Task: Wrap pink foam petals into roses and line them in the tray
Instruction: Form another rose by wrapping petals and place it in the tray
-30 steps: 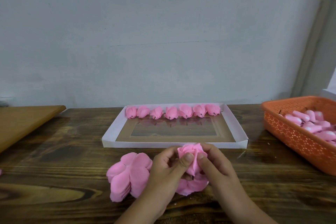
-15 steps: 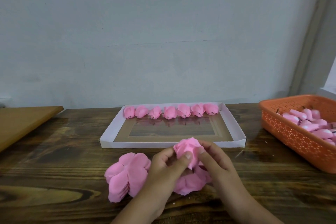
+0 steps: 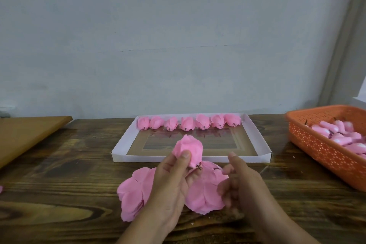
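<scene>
Head view: the left hand (image 3: 174, 180) pinches a wrapped rose (image 3: 188, 149) above the counter (image 3: 69, 184), just before the tray (image 3: 190, 157); the right hand (image 3: 237, 182), blurred, hovers loosely curled, holding nothing; seven roses (image 3: 189, 122) line the tray's far wall.

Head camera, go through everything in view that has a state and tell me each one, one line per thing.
Left hand: grips the wrapped rose.
Wrapped rose: closed up, held above the table.
Right hand: blurred, holds nothing, fingers loose.
Tray: seven roses in one row along its far wall.
Loose petals: flat, stacked on the table.
Orange basket: holds pink pieces.
</scene>
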`<state>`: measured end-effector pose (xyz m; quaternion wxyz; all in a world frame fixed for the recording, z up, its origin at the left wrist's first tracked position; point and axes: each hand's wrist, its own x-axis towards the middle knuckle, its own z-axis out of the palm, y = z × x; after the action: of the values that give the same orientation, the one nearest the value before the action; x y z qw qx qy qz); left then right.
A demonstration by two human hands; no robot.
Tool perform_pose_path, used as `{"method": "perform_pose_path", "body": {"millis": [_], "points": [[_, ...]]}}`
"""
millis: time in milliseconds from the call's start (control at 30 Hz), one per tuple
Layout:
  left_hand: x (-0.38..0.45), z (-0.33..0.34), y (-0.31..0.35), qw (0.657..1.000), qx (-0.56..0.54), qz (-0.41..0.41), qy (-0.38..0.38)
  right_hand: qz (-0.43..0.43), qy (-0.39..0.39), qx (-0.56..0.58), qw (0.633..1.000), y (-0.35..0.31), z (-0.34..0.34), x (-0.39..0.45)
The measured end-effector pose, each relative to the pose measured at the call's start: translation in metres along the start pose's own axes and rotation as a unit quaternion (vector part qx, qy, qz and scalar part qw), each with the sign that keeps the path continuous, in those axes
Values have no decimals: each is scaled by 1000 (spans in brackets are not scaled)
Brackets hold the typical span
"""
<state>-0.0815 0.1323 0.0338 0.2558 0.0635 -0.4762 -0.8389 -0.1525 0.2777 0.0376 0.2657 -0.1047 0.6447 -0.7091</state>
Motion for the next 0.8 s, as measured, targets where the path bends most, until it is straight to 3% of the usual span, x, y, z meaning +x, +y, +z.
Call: {"method": "perform_pose_path", "body": {"millis": [67, 133, 333, 533, 800], "points": [[0, -1, -3, 999, 36, 13, -7, 70, -68, 55, 994, -4, 4, -2], [-1, -1, -5, 998, 62, 16, -12, 83, -94, 107, 986, -3, 6, -1], [-4, -4, -12, 987, 155, 35, -32, 9, -46, 132, 990, 5, -7, 4], [-8, -3, -15, 946, 290, 112, -87, -68, 63, 35, 995, 4, -8, 5], [-7, -5, -22, 920, 352, 161, -66, -142, 15, 70, 987, 4, -4, -1]]}}
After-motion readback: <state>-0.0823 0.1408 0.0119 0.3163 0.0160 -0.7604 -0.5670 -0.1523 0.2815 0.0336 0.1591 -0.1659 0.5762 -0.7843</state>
